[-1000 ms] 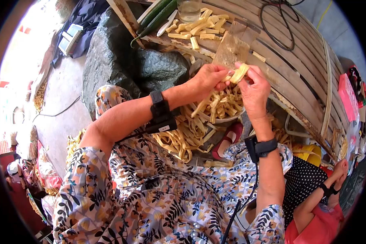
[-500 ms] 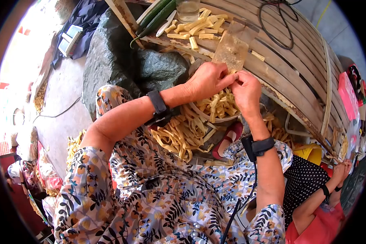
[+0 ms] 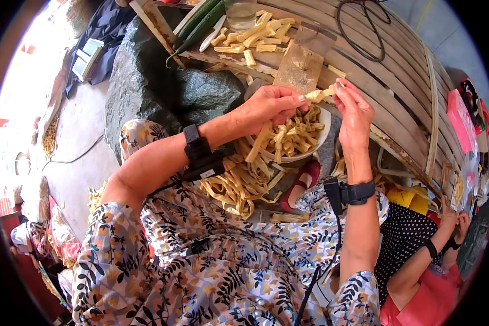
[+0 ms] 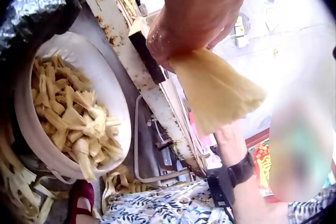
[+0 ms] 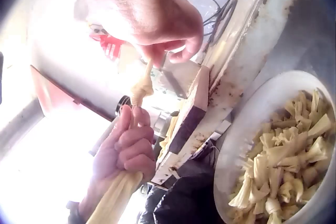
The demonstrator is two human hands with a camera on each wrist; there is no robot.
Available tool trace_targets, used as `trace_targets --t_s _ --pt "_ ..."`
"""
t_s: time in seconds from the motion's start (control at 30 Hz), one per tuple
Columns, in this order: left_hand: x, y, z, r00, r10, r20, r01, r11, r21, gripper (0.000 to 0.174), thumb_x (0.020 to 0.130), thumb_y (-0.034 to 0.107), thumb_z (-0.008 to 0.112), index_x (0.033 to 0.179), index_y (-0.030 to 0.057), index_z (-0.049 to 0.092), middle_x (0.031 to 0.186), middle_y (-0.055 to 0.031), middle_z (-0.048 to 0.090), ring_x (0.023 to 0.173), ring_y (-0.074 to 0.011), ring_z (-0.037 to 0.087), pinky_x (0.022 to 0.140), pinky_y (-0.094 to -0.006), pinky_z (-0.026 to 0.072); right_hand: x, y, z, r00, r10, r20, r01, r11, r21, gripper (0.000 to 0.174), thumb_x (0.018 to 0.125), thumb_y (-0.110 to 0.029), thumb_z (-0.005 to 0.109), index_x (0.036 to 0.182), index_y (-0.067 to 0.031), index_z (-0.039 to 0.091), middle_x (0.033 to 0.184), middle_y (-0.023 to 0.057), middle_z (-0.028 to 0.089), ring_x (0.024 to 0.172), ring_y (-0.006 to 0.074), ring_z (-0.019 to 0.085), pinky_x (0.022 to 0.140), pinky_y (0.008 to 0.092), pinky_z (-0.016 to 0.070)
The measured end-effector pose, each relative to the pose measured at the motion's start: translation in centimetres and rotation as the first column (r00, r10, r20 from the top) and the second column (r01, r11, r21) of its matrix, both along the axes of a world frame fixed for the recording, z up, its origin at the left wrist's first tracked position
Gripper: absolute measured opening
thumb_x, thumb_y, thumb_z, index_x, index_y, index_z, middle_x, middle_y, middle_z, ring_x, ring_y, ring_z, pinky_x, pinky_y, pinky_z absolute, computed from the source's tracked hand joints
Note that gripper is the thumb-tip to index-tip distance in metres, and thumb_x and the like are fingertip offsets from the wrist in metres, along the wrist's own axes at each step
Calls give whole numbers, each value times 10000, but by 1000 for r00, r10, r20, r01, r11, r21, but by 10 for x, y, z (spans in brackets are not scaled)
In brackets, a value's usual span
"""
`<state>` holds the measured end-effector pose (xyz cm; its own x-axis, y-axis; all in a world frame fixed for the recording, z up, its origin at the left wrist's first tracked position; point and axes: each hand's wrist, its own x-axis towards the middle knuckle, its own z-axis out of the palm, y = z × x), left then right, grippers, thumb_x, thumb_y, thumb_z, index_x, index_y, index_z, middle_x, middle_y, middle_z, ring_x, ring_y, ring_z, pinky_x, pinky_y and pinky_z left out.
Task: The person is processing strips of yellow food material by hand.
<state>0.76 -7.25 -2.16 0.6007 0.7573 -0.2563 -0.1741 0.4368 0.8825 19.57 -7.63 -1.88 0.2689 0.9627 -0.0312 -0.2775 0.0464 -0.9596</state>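
Observation:
The left hand (image 3: 274, 107) curls round a pale yellow strip, its loose wide end (image 4: 215, 90) hanging below the fist in the left wrist view. A knot (image 5: 140, 89) in the strip sits between the two hands. The right hand (image 3: 355, 115) pinches the strip's short end between thumb and fingertips. Beneath the hands is a white tub (image 3: 323, 133) holding many knotted pieces (image 5: 286, 153). A worn wooden board (image 3: 299, 66) lies at the bench edge just beyond the hands.
Short yellow pieces (image 3: 261, 33), cucumbers (image 3: 201, 24), a glass jar (image 3: 240, 13) and a black cable (image 3: 379, 54) lie on the slatted bench (image 3: 388, 89). Loose strips (image 3: 233, 187) are heaped below the tub. Another person (image 3: 424, 277) sits at the right.
The hands came together over the strip, then moved apart; a small knot now shows between them. The right hand has shifted right, and more of the tub is visible.

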Motion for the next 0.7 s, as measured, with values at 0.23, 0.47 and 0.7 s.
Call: trace_targets --t_s 0.23,0.47,0.7 --pt "-15 10 -11 980 -177 85 185 978 -95 267 903 274 472 845 40 586 563 94 304 479 -22 241 446 -179 207 2 -7 13 926 369 86 -348 918 -190 262 808 -221 616 999 -42 601 916 5 586 799 78 524 660 213 518" --pt "-14 10 -10 980 -197 31 198 980 -35 256 903 269 472 797 57 568 551 95 307 475 -20 245 441 -181 203 -25 -12 -3 860 510 -36 -510 852 -115 199 764 -126 656 928 -25 607 661 -15 532 523 19 449 443 140 325" --pt "-21 21 -5 973 -230 26 231 971 -54 255 899 272 481 787 58 563 533 95 296 469 -21 241 433 -184 198 -11 -11 2 912 395 -111 -406 907 -110 163 770 -83 629 908 1 608 672 -6 527 512 13 390 433 142 293"
